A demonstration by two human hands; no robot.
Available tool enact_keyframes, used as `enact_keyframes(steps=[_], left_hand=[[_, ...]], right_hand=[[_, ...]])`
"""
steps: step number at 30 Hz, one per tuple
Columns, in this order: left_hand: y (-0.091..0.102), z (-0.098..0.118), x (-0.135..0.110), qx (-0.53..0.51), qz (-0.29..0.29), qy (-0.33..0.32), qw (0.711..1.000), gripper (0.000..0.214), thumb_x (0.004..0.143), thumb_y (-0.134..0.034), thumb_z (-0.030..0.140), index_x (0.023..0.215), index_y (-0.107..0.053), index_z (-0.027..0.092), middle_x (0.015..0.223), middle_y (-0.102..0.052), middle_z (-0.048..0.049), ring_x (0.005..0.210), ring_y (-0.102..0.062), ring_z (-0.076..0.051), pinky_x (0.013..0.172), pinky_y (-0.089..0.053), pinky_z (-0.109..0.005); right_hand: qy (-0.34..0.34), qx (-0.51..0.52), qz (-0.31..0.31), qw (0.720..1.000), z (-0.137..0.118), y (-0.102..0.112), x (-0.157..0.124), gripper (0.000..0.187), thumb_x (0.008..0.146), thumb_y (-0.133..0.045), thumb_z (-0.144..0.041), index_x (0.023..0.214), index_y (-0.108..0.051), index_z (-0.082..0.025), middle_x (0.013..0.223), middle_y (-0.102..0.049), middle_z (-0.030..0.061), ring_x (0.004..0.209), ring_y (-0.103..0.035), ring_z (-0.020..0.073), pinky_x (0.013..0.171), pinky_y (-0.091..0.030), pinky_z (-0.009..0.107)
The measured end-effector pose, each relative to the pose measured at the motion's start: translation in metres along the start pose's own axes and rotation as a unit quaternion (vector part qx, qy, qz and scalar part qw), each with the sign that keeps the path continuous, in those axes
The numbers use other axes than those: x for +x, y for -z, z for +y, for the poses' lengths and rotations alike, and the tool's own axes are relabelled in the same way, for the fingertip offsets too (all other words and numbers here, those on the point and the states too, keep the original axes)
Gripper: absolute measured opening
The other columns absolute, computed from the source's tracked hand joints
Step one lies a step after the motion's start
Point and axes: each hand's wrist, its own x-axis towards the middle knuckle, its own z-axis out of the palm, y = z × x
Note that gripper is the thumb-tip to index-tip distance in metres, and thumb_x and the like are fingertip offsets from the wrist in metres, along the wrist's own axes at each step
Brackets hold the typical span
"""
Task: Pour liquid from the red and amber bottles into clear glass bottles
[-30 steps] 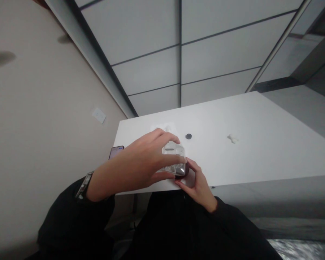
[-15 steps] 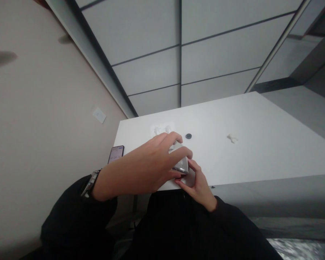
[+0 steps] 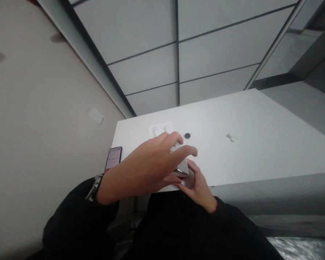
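Observation:
Close to the table's front edge is a small white box-like thing (image 3: 183,166) with a shiny silvery lower edge. My left hand (image 3: 154,162), a metal watch at its wrist, reaches over it from the left with fingers curled around it. The index finger sticks out above its top, and the hand hides much of the thing. My right hand (image 3: 200,187) grips its lower right side between thumb and fingers. Just beyond the left hand lies a flat white piece (image 3: 160,127) with small white lumps on it. A small dark disc (image 3: 187,135) rests behind the box-like thing.
A phone (image 3: 113,159) with a lit screen lies at the left edge of the white table (image 3: 271,144). Further right is a crumpled white scrap (image 3: 232,137). A wall with a socket (image 3: 96,116) borders the left, and panelled doors (image 3: 219,54) stand behind the table.
My left index finger has stretched out a little to the right over the box-like thing. The view has shifted slightly; the right hand keeps its place.

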Motion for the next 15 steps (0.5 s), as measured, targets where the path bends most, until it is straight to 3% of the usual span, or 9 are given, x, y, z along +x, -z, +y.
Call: enact_keyframes(steps=[15], left_hand=[[0.0017, 0.0002, 0.0031, 0.015, -0.011, -0.012, 1.0, 0.051, 0.096, -0.076, 0.032, 0.137, -0.048, 0.022, 0.13, -0.06, -0.0144, 0.109, -0.061, -0.029, 0.084, -0.054, -0.038]], right_hand=[[0.01, -0.008, 0.006, 1.0, 0.0041, -0.0018, -0.0016, 0.081, 0.093, -0.079, -0.04, 0.161, -0.035, -0.04, 0.147, -0.063, 0.0106, 0.135, -0.065, 0.0352, 0.111, -0.057, 0.06]])
